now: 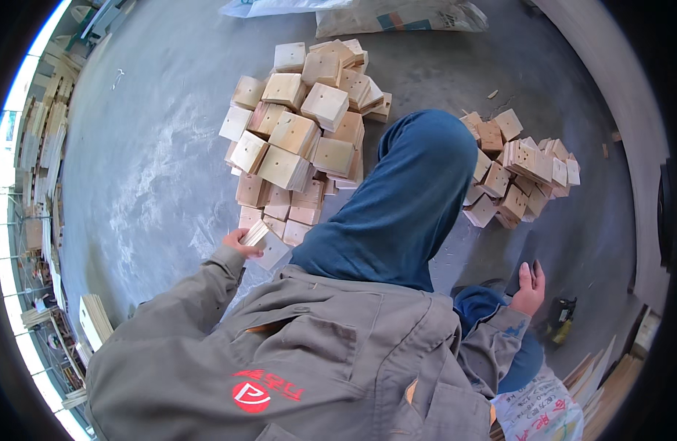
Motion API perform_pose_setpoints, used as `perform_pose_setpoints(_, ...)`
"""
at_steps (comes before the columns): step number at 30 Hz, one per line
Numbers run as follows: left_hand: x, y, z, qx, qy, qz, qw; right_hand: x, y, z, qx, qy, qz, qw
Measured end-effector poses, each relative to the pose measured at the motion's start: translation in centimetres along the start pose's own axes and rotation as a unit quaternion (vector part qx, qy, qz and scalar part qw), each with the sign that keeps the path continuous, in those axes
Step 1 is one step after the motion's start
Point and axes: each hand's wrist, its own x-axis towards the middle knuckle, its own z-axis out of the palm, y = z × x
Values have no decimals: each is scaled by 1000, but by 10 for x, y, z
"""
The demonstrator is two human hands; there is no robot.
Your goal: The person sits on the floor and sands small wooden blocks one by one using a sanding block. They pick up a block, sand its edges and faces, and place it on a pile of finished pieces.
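Note:
My left hand [243,244] is closed around a small stack of square wooden plates [274,248], gripping it by its left side. The stack is tilted at the near end of a large heap of wooden plates [290,132], which lies bundled on the floor; many of its pieces have small dark holes. My right hand [528,290] hangs low beside my right leg, fingers stretched out, with nothing visible in it. A smaller heap of similar wooden plates [526,165] lies on the floor beyond that hand. My bent knee [434,147] rises between the two heaps.
Pale plastic sacks [401,18] lie at the far edge of the grey floor [147,147]. A black and yellow tool [563,317] is on the floor to the right. A printed white sack [540,408] and wooden strips [592,375] are at the lower right. Stacked boards [96,321] stand at the left.

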Motion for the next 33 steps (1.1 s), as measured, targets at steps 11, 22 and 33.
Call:
perform_pose_setpoints(11,53,-76,5,-264,-35,-138,954,2,20,4,-61,-16,27,998)
perform_pose_setpoints(22,111,-102,-32,-276,10,-143,950,5,27,21,-75,-33,22,996)
perform_pose_setpoints(33,147,-133,-16,-324,6,-170,931,-3,23,34,-84,-47,39,995)
